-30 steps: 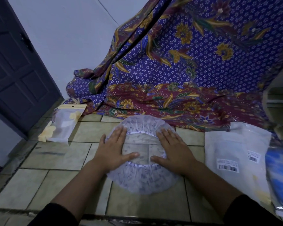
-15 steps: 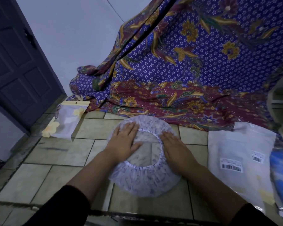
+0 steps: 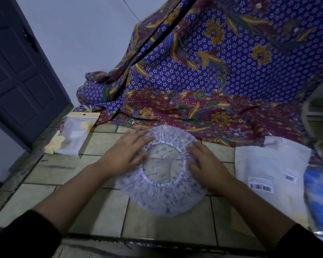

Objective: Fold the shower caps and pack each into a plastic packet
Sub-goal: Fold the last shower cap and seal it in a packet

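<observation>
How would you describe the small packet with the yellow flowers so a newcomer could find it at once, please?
Start at the dark door on the left and drop to the tiled floor at its foot. The packet lies there, left of the shower cap: clear plastic, yellow header strip, pale yellow flowers, unlike the white barcode-labelled bags opposite.

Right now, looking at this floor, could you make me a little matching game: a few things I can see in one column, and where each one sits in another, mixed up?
Things:
1. shower cap
2. flowered plastic packet
3. white bag with barcode labels
4. patterned cloth

Places:
A. draped behind, its hem lying on the tiles
B. flat under both hands, left hand and right hand
C. on the tiles at the left, near the dark door
D. on the tiles at the right

Pairs: 1-B, 2-C, 3-D, 4-A
</observation>
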